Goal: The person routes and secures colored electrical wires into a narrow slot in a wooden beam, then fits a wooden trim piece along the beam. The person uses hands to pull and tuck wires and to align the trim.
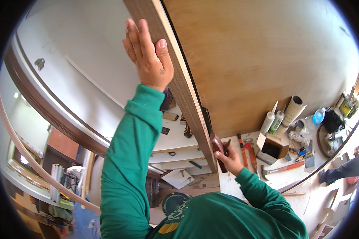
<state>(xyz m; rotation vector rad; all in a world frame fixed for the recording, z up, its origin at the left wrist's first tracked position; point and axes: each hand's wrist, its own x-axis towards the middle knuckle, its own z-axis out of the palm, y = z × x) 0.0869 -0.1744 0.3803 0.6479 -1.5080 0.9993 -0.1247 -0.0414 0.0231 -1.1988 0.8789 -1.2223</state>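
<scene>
My left hand is raised, its fingers stretched out along a long brown wooden board that stands on edge. Its palm faces the board's left side. Lower down, at the board's near end, my right hand is closed around a reddish-brown wooden tool that looks like a hand plane. This tool lies against the board's right side near its edge. My right fingers are partly hidden behind it.
A large tan wood panel rises on the right. Along its foot are sealant tubes, a cardboard tube, an open box and a hammer. A yellow-black power tool lies left of the board. Another person's leg shows at right.
</scene>
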